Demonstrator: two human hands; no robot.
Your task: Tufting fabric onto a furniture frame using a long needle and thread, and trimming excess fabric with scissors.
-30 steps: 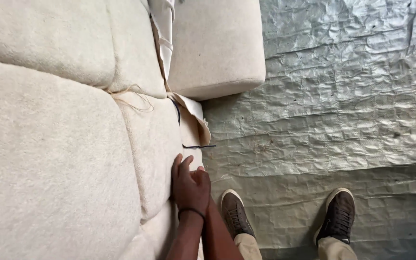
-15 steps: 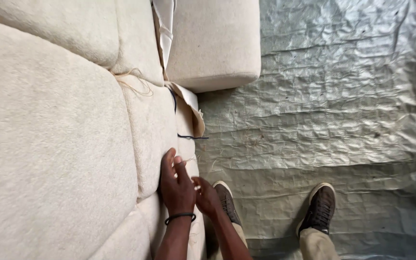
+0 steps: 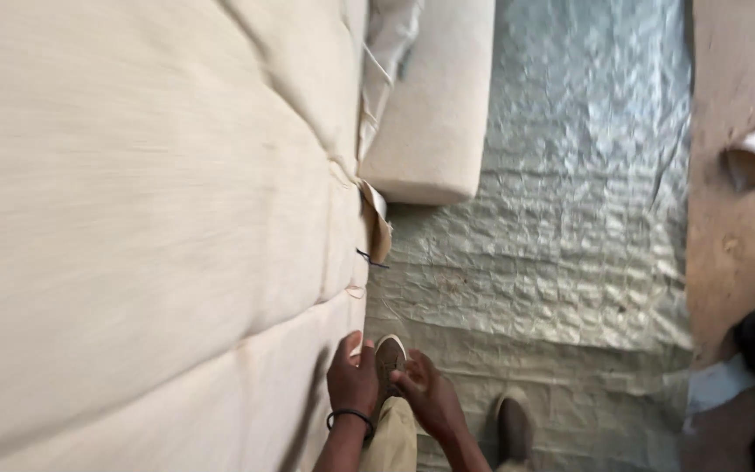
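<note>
While the view is motion-blurred, the layout reads clearly enough: a cream sofa [image 3: 150,218] fills the left of the frame, its long axis running from the near edge away up the picture, with its front edge beside a crinkled silver sheet [image 3: 552,262] that covers the floor.

Left hand [image 3: 353,380] rests at that front edge, low in the frame, fingers [image 3: 349,345] loosely curled against the fabric; whether they pinch any cloth cannot be told. A dark band sits on the wrist. Right hand [image 3: 425,398] lies just beside the left, on the floor side, off the sofa, fingers half closed and apparently empty; blur prevents a firmer reading.

Key relation: further up the same edge, away from both hands, a torn flap [image 3: 379,229] of tan lining hangs out of the seam, with a small dark object [image 3: 370,258] just below it, too small to identify. The flap lies straight ahead of the left fingers along the edge line; the left hand is nearer to it, the right slightly further out.

Two brown shoes [image 3: 391,358] stand on the sheet below the hands. A separate cream cushion block [image 3: 434,114] lies beyond the flap.
</note>
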